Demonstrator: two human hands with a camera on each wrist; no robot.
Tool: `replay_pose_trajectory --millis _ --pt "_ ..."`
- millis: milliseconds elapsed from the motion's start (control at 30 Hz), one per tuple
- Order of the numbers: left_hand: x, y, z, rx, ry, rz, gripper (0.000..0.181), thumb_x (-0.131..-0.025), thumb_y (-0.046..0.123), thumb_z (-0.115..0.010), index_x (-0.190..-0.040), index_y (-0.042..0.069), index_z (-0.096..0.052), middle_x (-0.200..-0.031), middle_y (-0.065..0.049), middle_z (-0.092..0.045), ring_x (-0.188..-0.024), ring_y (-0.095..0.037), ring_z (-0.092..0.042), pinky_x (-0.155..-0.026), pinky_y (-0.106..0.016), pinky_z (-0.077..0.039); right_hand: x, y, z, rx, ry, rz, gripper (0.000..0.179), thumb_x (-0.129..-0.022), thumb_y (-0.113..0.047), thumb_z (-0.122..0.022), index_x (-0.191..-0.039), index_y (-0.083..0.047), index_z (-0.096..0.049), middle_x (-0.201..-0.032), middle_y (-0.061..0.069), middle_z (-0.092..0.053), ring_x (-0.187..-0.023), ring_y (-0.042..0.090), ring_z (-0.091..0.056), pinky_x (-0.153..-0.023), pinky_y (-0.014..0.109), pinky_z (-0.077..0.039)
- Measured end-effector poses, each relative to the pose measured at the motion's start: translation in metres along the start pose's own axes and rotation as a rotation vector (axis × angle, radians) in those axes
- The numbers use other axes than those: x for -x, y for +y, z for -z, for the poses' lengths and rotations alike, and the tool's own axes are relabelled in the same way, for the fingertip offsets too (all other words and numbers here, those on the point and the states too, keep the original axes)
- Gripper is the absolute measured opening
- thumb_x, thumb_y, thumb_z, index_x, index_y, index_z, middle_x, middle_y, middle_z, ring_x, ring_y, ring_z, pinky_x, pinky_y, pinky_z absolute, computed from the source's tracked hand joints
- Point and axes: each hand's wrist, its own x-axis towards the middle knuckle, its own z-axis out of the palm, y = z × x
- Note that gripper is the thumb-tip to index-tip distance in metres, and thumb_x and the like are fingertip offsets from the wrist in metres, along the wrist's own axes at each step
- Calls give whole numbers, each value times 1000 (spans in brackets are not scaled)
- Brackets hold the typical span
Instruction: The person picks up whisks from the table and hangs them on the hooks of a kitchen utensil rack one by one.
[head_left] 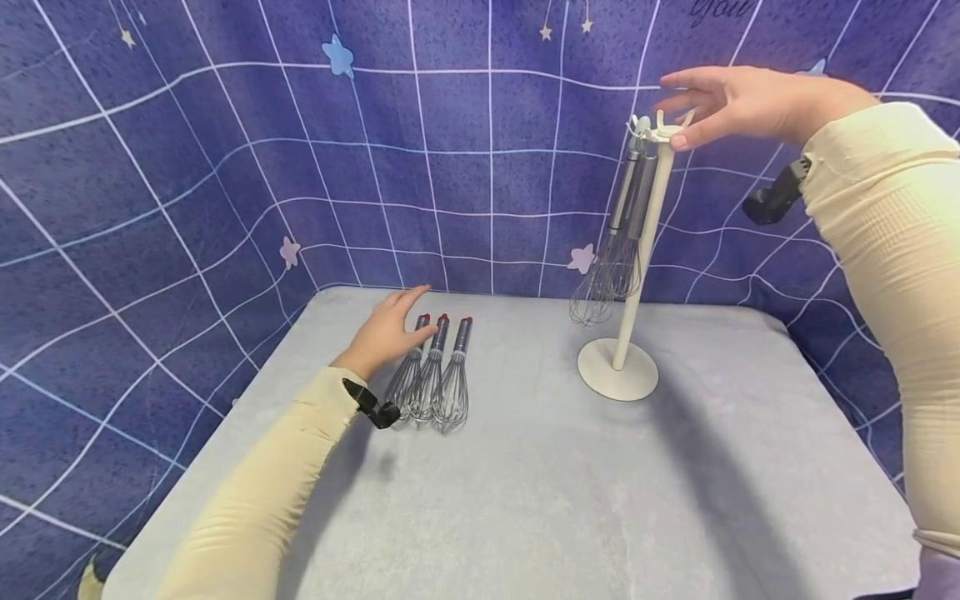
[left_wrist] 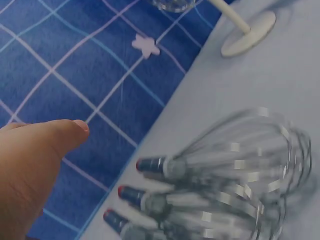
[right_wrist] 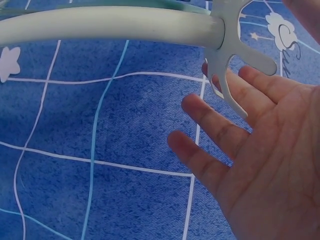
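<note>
My left hand point(head_left: 381, 335), its fingers extended, hovers at the left of three wire whisks lying side by side: a left whisk point(head_left: 405, 385), a middle whisk point(head_left: 432, 385) and a right whisk point(head_left: 453, 392). Their handles have red ends and point to the back. A cream utensil stand point(head_left: 638, 287) rises at the right, with a hooked top point(right_wrist: 232, 37). At that top is my right hand point(head_left: 757, 104), fingers loosely spread behind the hooks and thumb tip right at the rim. Metal whisks point(head_left: 600, 275) hang from hooks on the stand's left side.
The stand's round base point(head_left: 617, 382) rests on the grey-covered table point(head_left: 525, 500). A blue curtain point(head_left: 465, 183) with a grid and stars hangs behind the table and along its left side.
</note>
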Motion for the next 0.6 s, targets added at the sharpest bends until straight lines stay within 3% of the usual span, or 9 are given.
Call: replay_pose_trajectory --millis 133,267,467,600 --pt "6 -17 1 -2 2 33 75 -94 49 -65 -155 16 -37 -156 -18 -37 -141 -46 -35 -114 -64 -30 -1 -2 -1 -9 34 -2 94 -96 -20 -70 -164 -22 -5 -166 6 -25 -112 1 -50 -122 50 -15" --pt "13 -28 2 6 -17 78 77 -94 50 -65 -156 16 -36 -159 -19 -34 -143 -47 -32 -114 -65 -28 0 -4 -2 -11 96 -22 95 -92 -20 -76 -164 -24 -14 -162 6 -35 -117 0 -52 -123 49 -15" --pt "21 -40 3 11 -27 111 75 -96 45 -65 -157 15 -34 -159 -20 -33 -140 -50 -33 -111 -67 -30 1 -9 -1 19 153 -51 98 -86 -25 -83 -162 -28 -21 -153 8 -48 -110 -2 -58 -121 57 -18" --pt "25 -48 2 11 -17 119 75 -95 44 -66 -157 15 -34 -156 -22 -36 -139 -51 -35 -110 -67 -31 1 -12 -3 42 170 -61 100 -85 -29 -84 -162 -28 -20 -153 12 -48 -110 1 -59 -119 59 -22"
